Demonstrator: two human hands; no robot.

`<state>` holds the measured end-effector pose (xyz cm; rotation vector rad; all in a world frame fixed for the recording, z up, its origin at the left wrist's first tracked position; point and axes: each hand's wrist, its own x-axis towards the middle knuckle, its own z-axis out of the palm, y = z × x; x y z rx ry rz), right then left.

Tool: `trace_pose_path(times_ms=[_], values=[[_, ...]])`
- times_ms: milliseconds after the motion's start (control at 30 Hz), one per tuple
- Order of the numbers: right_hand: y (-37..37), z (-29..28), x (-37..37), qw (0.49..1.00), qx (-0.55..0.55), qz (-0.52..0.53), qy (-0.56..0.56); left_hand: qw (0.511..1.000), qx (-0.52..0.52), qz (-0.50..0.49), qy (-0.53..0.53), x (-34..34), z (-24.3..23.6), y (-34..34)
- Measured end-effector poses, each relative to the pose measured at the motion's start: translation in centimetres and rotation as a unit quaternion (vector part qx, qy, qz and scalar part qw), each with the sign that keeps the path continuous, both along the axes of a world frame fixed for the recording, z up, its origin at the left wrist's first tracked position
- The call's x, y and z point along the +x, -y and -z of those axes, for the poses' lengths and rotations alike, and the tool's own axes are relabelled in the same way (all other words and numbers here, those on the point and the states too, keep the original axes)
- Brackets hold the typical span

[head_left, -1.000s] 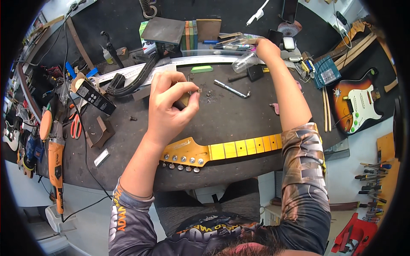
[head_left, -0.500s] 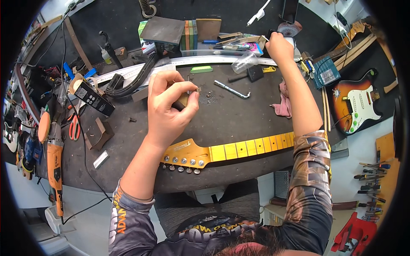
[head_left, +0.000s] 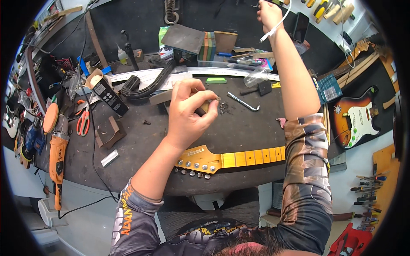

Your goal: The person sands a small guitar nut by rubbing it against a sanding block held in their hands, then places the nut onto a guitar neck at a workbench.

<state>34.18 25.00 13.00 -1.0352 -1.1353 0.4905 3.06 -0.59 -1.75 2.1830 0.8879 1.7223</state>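
My left hand [head_left: 191,109] is raised over the middle of the bench, thumb and forefinger pinched on a small brass-coloured piece [head_left: 218,99]. A brownish block [head_left: 202,108] shows through the loop of those fingers; I cannot tell whether it is held or lies behind. Below the hand is a guitar neck [head_left: 252,158] with a yellow fretboard, its headstock [head_left: 197,160] nearest my left wrist. My right arm stretches far up, and my right hand [head_left: 270,16] is at the top edge with curled fingers, by a hanging white cable [head_left: 277,26]. What they grip is unclear.
Behind my left hand are a green-topped piece [head_left: 216,80], a hex-ended metal rod [head_left: 243,102], a black hammer [head_left: 264,88] and a clear cup [head_left: 256,77]. Pliers [head_left: 83,123] and an orange power tool [head_left: 58,162] lie left; a sunburst guitar body [head_left: 358,113] lies right.
My right hand has gone from the bin at the back right up to the top edge of view. The whole view has shifted; my left hand keeps its pinch over the bench.
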Motion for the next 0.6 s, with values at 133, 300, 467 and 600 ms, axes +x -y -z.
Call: trace_pose_path(times_ms=[133,300,467,600], values=[[-3.7,-1.3,1.3,0.997,0.029,0.056,0.036,1.000,-0.003,0.011,0.004,0.3,0.4,-0.3],[-4.1,-0.1,0.1,0.988,0.047,0.095,0.115,1.000,0.003,-0.002,0.013,-0.1,0.0,-0.1],[-1.8,0.8,0.8,0.984,0.008,0.135,0.119,1.000,-0.004,0.006,0.020,0.2,0.3,-0.3],[4.0,3.7,-0.7,0.989,-0.026,0.037,0.143,0.998,-0.026,0.010,0.060,0.2,0.0,-0.5]])
